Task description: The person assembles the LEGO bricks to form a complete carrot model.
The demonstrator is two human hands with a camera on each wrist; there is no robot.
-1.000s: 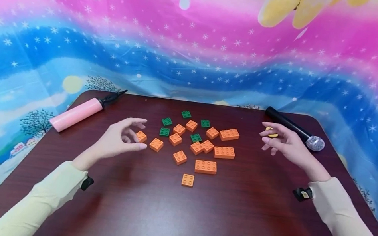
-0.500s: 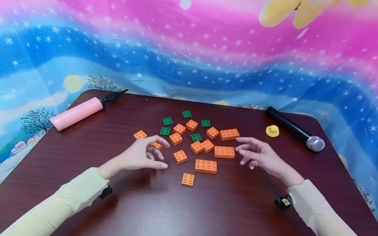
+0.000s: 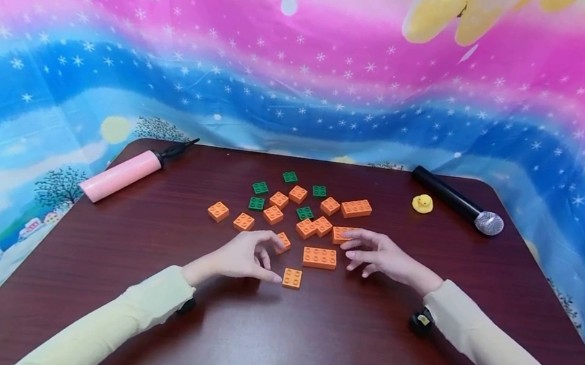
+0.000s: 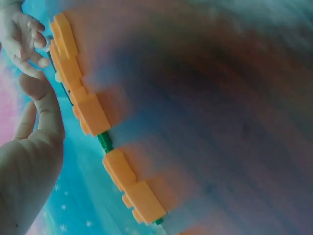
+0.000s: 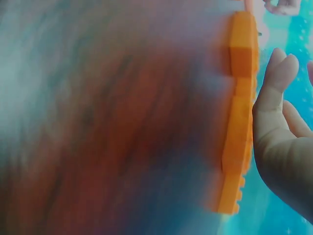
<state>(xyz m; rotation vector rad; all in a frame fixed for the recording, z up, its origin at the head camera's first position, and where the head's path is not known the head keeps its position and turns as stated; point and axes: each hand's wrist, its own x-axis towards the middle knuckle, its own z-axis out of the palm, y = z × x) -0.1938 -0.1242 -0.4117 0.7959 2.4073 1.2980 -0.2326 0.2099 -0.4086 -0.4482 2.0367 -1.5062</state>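
My left hand [image 3: 245,255] is just left of the nearest small orange building brick [image 3: 292,278], its thumb tip close to that brick's edge. Its fingers are loosely bent with nothing between them, and they partly cover another orange brick [image 3: 284,242]. My right hand [image 3: 384,258] hovers to the right of a long orange brick [image 3: 320,258], fingers relaxed and holding nothing. Its fingertips overlap a second long brick [image 3: 340,235] in the head view. In the left wrist view the thumb [image 4: 36,88] stands apart from a row of bricks [image 4: 93,113]; the right wrist view shows a similar gap.
More orange bricks [image 3: 273,215] and several flat green bricks [image 3: 256,203] lie scattered beyond the hands. A pink hand pump [image 3: 122,175] lies at the table's left. A black microphone [image 3: 450,195] and a small yellow duck [image 3: 422,203] are at the back right.
Both hands have come inward and nearer the front of the table, the left moving right and the right moving left. The duck, earlier partly behind the right hand, now shows fully. The bricks have stayed put.
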